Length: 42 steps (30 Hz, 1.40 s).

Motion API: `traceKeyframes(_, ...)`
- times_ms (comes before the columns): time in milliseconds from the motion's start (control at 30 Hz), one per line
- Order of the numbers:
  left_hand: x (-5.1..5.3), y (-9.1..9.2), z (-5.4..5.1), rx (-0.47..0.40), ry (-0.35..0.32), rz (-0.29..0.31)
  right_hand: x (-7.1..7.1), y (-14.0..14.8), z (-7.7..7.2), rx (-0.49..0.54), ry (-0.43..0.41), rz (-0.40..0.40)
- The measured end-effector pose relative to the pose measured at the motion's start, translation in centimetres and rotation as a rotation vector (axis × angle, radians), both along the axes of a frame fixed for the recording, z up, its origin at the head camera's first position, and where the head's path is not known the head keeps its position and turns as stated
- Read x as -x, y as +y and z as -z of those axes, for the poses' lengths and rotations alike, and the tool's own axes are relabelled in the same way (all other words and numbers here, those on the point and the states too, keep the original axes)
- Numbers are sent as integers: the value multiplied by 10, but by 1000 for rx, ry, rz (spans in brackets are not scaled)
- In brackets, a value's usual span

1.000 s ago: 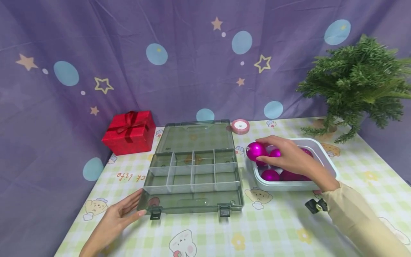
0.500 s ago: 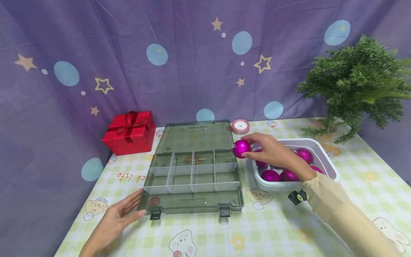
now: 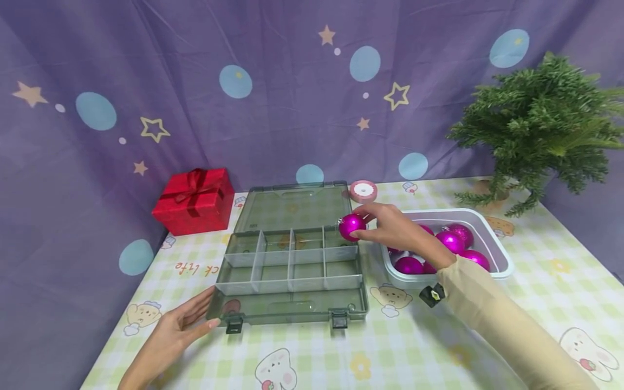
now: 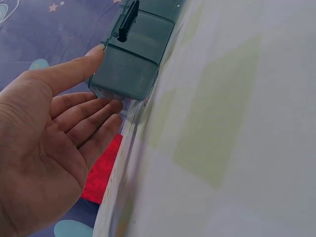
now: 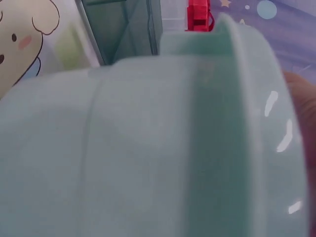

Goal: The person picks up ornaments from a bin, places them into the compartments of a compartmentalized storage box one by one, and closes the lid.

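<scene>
A shiny magenta Christmas ball [image 3: 352,227] is pinched between the thumb and fingers of my right hand [image 3: 397,233]. It hangs over the back right compartment of the clear grey divided storage box [image 3: 292,284], whose lid [image 3: 297,208] lies folded back. At the box's front left corner, my left hand [image 3: 175,330] touches it with fairly straight fingers. In the left wrist view, the thumb of that hand [image 4: 54,133] meets the latch side of the storage box [image 4: 128,71], and the fingertips meet its end. The right wrist view is mostly filled by a pale tub wall [image 5: 123,148].
Right of the box stands a white tub [image 3: 497,254] with several magenta balls [image 3: 449,242]. A red gift box [image 3: 195,200] sits at the back left, a pink ribbon roll [image 3: 363,190] behind the box. An artificial fir tree [image 3: 541,124] stands at the back right.
My right hand has carried the magenta ball leftward from over the white tub to the storage box's back right corner. The left hand has stayed at the box's corner.
</scene>
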State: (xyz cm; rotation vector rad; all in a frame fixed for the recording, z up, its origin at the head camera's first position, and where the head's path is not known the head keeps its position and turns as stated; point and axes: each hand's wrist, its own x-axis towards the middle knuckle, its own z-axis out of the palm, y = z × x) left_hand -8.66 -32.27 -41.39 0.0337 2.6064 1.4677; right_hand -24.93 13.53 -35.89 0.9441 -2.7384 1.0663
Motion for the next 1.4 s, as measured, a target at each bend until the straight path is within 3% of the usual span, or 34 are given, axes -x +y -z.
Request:
traceKeyframes(400, 0, 0, 0, 5, -11, -12, 4, -9, 5, -6, -23, -1)
traceKeyframes(633, 1, 0, 0, -7, -13, -12, 1, -3, 1, 14, -16, 25)
traceKeyframes(1133, 1, 0, 0, 15, -35, -27, -11, 46, -8, 48, -14, 67)
traceKeyframes(1400, 2, 1, 1, 18, -28, -24, -15, 74, -1, 9, -43, 99)
